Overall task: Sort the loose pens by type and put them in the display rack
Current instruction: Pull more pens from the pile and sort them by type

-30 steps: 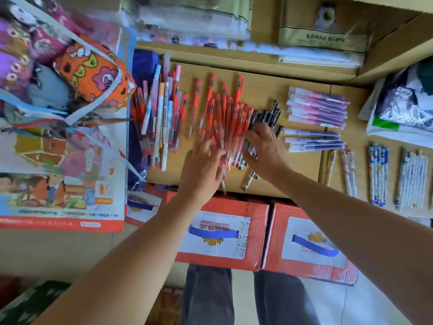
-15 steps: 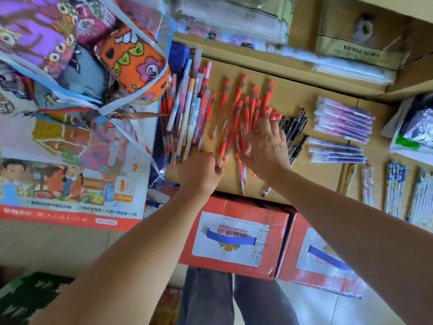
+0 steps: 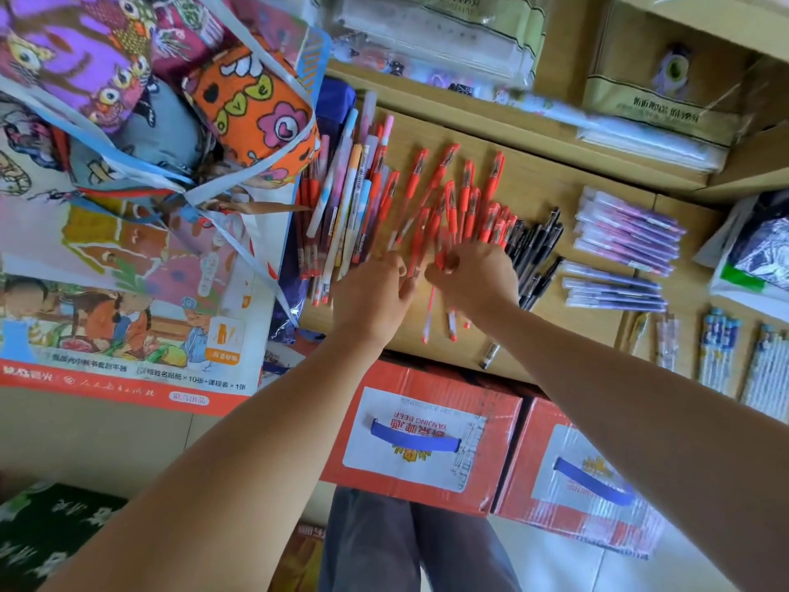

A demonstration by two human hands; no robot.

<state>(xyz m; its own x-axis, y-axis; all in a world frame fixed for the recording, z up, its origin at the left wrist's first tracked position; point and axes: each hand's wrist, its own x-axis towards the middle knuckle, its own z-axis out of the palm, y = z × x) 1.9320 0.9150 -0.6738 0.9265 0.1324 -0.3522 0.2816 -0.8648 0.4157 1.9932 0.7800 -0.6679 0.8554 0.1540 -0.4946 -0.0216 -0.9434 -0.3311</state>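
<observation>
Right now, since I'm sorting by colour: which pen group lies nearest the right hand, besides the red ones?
The black pens, fanned beside the right hand, which grips red pens; the purple packs lie farther right.

Red pens [image 3: 465, 194] glossy plastic; shelf [image 3: 533, 173] matt wood; boxes [image 3: 427, 429] glossy-wrapped cardboard.

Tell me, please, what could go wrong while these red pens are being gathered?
1. The red pens fan out right against the black pens, so the right hand might sweep a black one into the bunch.
2. A loose pen lies at the front edge of the shelf and could be knocked off.
</observation>
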